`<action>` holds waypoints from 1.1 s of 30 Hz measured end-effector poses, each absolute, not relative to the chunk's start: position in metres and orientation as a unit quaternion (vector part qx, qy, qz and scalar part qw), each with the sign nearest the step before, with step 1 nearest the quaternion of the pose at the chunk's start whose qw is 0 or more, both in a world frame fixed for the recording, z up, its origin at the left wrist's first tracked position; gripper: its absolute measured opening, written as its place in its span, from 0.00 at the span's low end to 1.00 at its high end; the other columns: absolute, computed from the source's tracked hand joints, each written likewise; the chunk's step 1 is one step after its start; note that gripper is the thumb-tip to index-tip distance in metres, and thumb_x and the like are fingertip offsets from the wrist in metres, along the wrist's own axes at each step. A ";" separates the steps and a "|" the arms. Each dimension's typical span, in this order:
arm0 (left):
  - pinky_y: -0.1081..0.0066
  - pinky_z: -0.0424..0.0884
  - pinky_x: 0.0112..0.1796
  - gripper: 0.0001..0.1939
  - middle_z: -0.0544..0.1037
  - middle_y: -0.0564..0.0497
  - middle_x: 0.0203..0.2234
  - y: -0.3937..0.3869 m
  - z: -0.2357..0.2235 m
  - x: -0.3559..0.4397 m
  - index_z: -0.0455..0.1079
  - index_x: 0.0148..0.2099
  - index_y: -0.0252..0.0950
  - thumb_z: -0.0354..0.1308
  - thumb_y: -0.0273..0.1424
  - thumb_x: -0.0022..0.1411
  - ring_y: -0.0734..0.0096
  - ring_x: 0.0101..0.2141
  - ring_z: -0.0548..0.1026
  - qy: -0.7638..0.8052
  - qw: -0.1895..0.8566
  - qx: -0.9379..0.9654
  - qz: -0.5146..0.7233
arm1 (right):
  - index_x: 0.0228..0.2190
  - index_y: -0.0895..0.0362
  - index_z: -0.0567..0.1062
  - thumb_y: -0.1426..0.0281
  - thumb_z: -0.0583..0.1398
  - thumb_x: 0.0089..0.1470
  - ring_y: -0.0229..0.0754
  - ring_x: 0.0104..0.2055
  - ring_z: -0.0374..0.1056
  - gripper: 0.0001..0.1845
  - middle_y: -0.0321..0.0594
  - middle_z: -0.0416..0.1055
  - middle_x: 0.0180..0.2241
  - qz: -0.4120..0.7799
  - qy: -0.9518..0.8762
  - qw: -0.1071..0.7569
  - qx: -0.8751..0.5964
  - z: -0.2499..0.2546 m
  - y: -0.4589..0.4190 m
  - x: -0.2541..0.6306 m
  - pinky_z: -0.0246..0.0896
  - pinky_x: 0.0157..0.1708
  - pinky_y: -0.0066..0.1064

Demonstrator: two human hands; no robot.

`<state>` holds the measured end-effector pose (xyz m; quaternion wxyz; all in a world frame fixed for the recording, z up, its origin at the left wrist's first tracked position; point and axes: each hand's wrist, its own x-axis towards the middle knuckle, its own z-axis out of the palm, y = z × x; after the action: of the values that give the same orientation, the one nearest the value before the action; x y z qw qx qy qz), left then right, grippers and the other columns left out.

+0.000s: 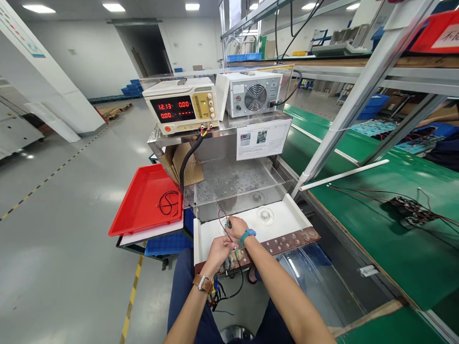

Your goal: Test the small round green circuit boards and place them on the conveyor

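My right hand [237, 227], with a blue band at the wrist, is closed on a small green circuit board [228, 223] over the white tray [287, 218]. A thin red wire [219, 216] loops up from the board and back down. My left hand [221, 251], below a brown watch strap, pinches the wire's lower end; its tip is partly hidden by the fingers. Just under the fingertips, a green-ended clip lead [237, 255] rests on the brown strip [276, 245] with several metal eyelets. Its black cable hangs over the front edge.
Behind the tray a metal stand carries a power supply [179, 106] with lit red digits and a grey fan-backed unit [255, 95]. A red tray [145, 200] holds a black cable at left. At right, a wired dark assembly [409, 211] lies on the green bench [380, 248].
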<state>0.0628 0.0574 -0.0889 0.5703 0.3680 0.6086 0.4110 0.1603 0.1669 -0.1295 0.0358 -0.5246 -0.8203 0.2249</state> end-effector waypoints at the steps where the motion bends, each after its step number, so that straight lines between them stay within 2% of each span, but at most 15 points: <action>1: 0.69 0.73 0.35 0.13 0.81 0.48 0.21 0.058 -0.089 0.062 0.74 0.28 0.35 0.71 0.35 0.41 0.64 0.29 0.80 0.607 0.574 0.367 0.410 | 0.45 0.58 0.73 0.62 0.61 0.55 0.49 0.45 0.74 0.18 0.48 0.78 0.43 0.226 -0.820 0.035 -0.524 -0.129 0.167 0.160 0.59 0.38 0.31; 18: 0.72 0.70 0.32 0.15 0.80 0.48 0.19 0.060 -0.093 0.058 0.73 0.26 0.34 0.71 0.37 0.38 0.68 0.26 0.78 0.582 0.615 0.358 0.393 | 0.45 0.59 0.73 0.62 0.61 0.55 0.49 0.45 0.73 0.18 0.49 0.77 0.44 0.226 -0.817 0.041 -0.528 -0.126 0.165 0.159 0.59 0.39 0.31; 25: 0.70 0.72 0.34 0.11 0.80 0.49 0.20 0.060 -0.091 0.060 0.73 0.25 0.36 0.70 0.34 0.38 0.68 0.27 0.78 0.585 0.612 0.348 0.402 | 0.45 0.59 0.72 0.64 0.61 0.53 0.50 0.45 0.73 0.18 0.49 0.77 0.43 0.238 -0.812 0.051 -0.530 -0.127 0.164 0.158 0.59 0.39 0.32; 33: 0.69 0.68 0.28 0.13 0.76 0.49 0.15 0.058 -0.100 0.066 0.71 0.21 0.35 0.70 0.36 0.34 0.67 0.21 0.75 0.596 0.576 0.336 0.447 | 0.44 0.59 0.73 0.65 0.60 0.52 0.52 0.46 0.74 0.17 0.50 0.78 0.42 0.240 -0.815 0.068 -0.524 -0.132 0.163 0.155 0.60 0.40 0.33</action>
<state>0.0657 0.0582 -0.0998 0.5755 0.3363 0.5964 0.4472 0.1551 0.1632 -0.1319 0.0679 -0.5237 -0.8147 0.2397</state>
